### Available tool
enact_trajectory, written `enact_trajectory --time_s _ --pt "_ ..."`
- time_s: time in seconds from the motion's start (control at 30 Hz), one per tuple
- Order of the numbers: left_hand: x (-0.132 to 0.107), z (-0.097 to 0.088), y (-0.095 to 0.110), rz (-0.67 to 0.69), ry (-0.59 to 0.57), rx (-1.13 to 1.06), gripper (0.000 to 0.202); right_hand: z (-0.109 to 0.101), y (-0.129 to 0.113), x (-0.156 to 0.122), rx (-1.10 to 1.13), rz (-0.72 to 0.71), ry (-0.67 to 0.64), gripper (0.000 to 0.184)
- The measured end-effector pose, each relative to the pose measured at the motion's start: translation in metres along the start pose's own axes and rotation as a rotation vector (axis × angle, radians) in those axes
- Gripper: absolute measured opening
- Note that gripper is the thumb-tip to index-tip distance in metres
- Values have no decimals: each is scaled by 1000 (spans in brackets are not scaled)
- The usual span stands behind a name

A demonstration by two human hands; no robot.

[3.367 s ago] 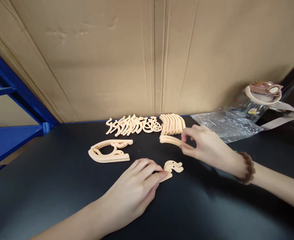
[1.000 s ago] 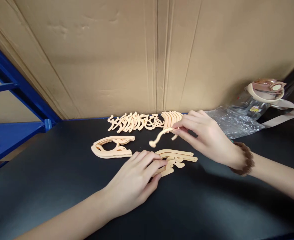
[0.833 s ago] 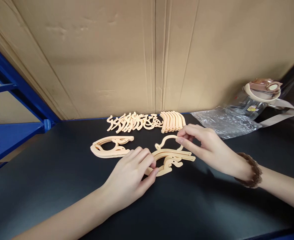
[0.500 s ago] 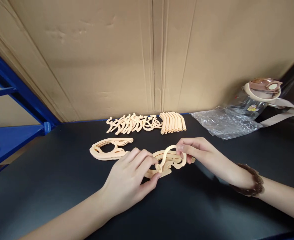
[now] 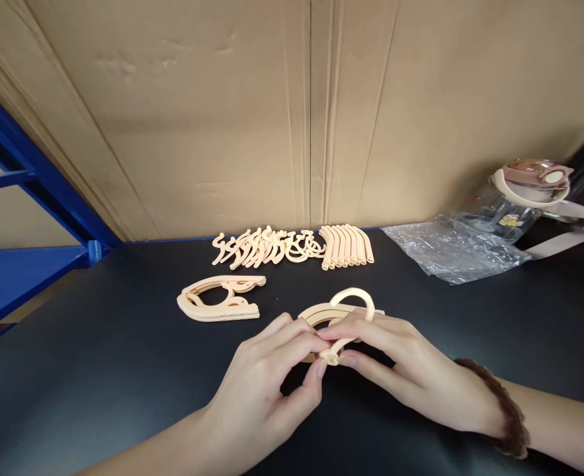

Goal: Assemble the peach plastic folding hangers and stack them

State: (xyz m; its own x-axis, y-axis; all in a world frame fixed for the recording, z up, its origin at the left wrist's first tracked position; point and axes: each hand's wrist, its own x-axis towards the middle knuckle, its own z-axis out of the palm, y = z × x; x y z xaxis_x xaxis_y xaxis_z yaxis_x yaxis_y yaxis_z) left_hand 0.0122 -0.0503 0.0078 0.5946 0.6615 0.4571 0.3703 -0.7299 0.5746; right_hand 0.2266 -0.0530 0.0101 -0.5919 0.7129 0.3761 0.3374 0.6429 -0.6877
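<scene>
A cream plastic hanger hook [image 5: 366, 297] is held up between both hands, its curve at the top and its small round base low. My left hand [image 5: 276, 370] pinches the base from the left with thumb and fingers. My right hand [image 5: 401, 363] grips the lower stem and base from the right. Behind the hook lies a folded hanger [image 5: 316, 312] on the black table, partly hidden by my fingers. Another folded hanger [image 5: 192, 307] rests to the left, its arms pointing right.
At the back lie a row of wavy cream pieces [image 5: 252, 248], several loose hooks [image 5: 299, 248] and a neat row of curved hanger arms [image 5: 346, 246]. A clear plastic bag [image 5: 450, 251] and a bottle [image 5: 520, 192] with a strap stand at the right. Cardboard [image 5: 197, 119] walls the back.
The hook has turned so that its curve now points up. My right hand has moved from the curve down to the stem and base, close beside my left hand.
</scene>
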Motion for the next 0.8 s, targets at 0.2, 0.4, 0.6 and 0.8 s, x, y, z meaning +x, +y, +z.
enact_trajectory --time_s 0.2,0.4,0.6,0.8 --pt "0 0 5 -35 -55 -53 16 0 -1 -1 129 66 111 15" --pt "3 -7 -2 -1 -87 148 13 -3 0 3 155 142 130 8" --pt "20 -82 -53 -58 -237 497 62 -17 16 4 53 228 244 13" --pt "-5 -151 -102 -371 -306 604 81 -25 30 8 13 214 296 16"
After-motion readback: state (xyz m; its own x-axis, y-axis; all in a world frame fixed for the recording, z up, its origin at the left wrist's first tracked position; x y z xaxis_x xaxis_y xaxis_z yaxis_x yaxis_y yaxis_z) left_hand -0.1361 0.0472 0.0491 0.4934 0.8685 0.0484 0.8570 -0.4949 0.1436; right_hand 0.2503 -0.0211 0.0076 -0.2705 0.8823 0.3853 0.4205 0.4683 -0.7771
